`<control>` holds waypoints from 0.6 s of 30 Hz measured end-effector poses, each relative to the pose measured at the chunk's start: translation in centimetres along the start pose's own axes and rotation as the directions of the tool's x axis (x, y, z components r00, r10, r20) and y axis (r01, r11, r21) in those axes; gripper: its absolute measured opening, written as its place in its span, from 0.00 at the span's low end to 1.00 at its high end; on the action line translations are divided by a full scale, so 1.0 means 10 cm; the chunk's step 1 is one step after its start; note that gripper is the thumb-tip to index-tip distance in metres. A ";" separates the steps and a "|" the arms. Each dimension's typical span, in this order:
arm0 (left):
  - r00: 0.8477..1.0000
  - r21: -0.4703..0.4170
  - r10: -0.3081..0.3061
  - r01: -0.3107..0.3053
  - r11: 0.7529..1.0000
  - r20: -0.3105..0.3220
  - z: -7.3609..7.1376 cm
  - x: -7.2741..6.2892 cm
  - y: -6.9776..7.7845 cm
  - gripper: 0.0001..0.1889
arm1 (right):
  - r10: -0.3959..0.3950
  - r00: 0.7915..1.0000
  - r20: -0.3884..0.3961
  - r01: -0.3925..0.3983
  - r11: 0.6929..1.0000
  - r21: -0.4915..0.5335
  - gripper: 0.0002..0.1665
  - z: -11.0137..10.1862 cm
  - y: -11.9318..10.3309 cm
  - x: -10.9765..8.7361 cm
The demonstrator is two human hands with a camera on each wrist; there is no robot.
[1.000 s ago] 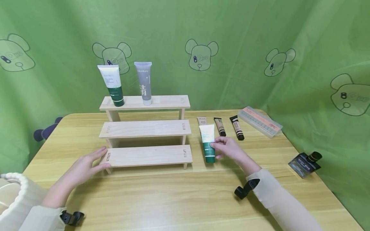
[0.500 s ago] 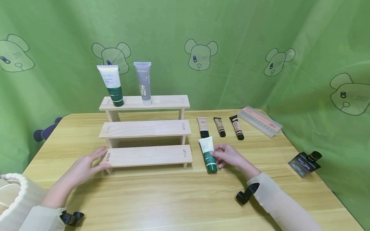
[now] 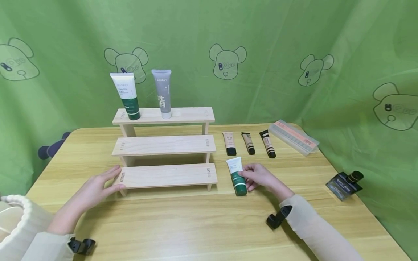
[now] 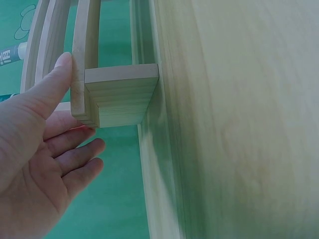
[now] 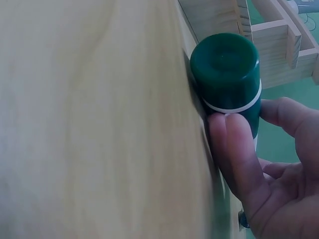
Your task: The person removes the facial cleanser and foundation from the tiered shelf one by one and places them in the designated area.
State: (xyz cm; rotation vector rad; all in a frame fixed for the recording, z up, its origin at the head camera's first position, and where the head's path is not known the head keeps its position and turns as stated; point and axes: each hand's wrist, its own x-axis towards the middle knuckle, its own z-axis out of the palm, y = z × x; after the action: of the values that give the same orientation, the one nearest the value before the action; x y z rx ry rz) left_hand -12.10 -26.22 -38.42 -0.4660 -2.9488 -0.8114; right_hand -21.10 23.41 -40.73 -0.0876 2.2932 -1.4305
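Note:
A wooden three-step display stand (image 3: 163,176) is on the table. My left hand (image 3: 93,190) holds the left end of its lowest step. In the left wrist view the thumb lies on the board (image 4: 78,94), with the index finger behind its end. My right hand (image 3: 261,177) pinches a white-and-green squeeze tube (image 3: 234,166) just right of the stand. The tube lies low along the tabletop, its green cap (image 5: 225,67) toward me. On the top step stand another white-and-green tube (image 3: 125,90) and a grey tube (image 3: 163,90), both cap down.
Behind the held tube lie a BB cream tube (image 3: 229,142) and two small tubes, one beige-and-black (image 3: 248,142), one dark (image 3: 267,143). A clear plastic case (image 3: 293,137) sits at back right. A dark bottle (image 3: 344,184) lies near the right edge, and a white basket (image 3: 32,214) is at front left.
My right hand has brought the white-and-green tube toward me and lowered it, uncovering the BB cream tube. Its tilt has shifted slightly. The left hand stays on the stand.

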 end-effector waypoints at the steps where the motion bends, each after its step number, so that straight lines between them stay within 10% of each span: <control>1: 1.000 0.000 0.000 0.000 1.000 -0.001 0.00 0.00 0.00 0.36 | 0.001 1.000 0.003 -0.001 1.000 0.004 0.23 0.00 0.00 0.00; 18: 1.000 -0.002 0.011 -0.011 1.000 -0.005 -0.01 0.00 0.01 0.36 | -0.023 0.999 0.041 0.023 1.000 -0.012 0.21 -0.07 0.03 -0.03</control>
State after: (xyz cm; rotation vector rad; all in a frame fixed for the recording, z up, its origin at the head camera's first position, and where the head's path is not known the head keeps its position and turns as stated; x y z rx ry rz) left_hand -12.07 -26.18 -38.32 -0.4785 -2.9384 -0.8131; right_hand -21.10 24.24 -40.66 -0.1464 2.2745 -1.4132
